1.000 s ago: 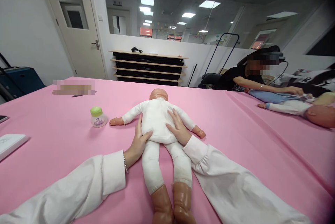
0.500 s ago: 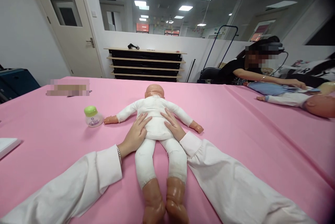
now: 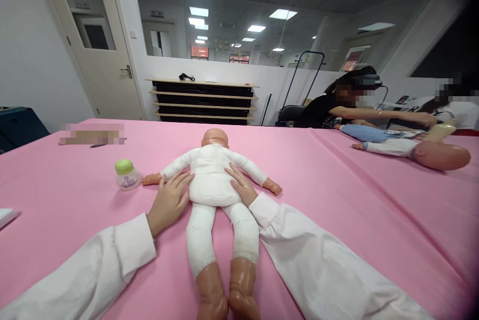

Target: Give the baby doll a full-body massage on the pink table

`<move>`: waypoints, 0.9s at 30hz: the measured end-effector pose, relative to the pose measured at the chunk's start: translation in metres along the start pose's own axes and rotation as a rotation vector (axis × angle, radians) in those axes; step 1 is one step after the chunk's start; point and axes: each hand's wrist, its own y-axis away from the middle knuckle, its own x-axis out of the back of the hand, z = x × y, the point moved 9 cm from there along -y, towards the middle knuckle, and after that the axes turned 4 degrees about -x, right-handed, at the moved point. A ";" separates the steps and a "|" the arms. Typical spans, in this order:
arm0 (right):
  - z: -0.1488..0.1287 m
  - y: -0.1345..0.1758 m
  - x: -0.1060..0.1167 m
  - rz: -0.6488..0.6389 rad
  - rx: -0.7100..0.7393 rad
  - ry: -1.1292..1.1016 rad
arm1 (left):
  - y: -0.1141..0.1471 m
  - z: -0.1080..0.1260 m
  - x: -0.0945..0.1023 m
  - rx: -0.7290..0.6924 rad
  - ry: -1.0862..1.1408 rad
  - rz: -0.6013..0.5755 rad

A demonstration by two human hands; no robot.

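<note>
A baby doll (image 3: pixel 213 180) with a white cloth body lies stretched out on the pink-covered table (image 3: pixel 318 220), its head away from me and its feet toward me. My left hand (image 3: pixel 170 203) is at the left side of its torso, fingers extended and the tips by the doll's edge. On the right side of the torso rests my right hand (image 3: pixel 241 185), flat with fingers apart. Left of the doll's left-side hand stands a small clear jar (image 3: pixel 128 180) with a green lid (image 3: pixel 123 166).
Across the table at right, a person in black (image 3: pixel 322 110) reaches over another doll (image 3: pixel 396 145) in blue and white. A blurred-out item (image 3: pixel 92 135) lies at the far left. A white object's corner (image 3: pixel 6 216) shows at the left edge. Black shelving (image 3: pixel 204 100) stands behind.
My left hand has slid leftward off the doll's belly to its side. My right hand stays on the torso. The view has tilted up slightly. The other person's arm has reached farther out.
</note>
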 end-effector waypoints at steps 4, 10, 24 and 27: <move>0.002 0.001 0.002 0.062 0.103 0.132 | 0.006 -0.025 -0.014 0.060 -0.043 -0.088; 0.004 0.000 0.002 0.054 0.083 0.098 | 0.004 -0.013 0.022 0.045 -0.148 0.167; -0.051 0.010 -0.008 0.033 0.090 -0.248 | 0.029 -0.098 0.081 0.466 -0.239 0.679; -0.055 0.021 -0.049 -0.345 -0.164 -0.612 | 0.034 -0.097 0.084 0.500 -0.194 0.738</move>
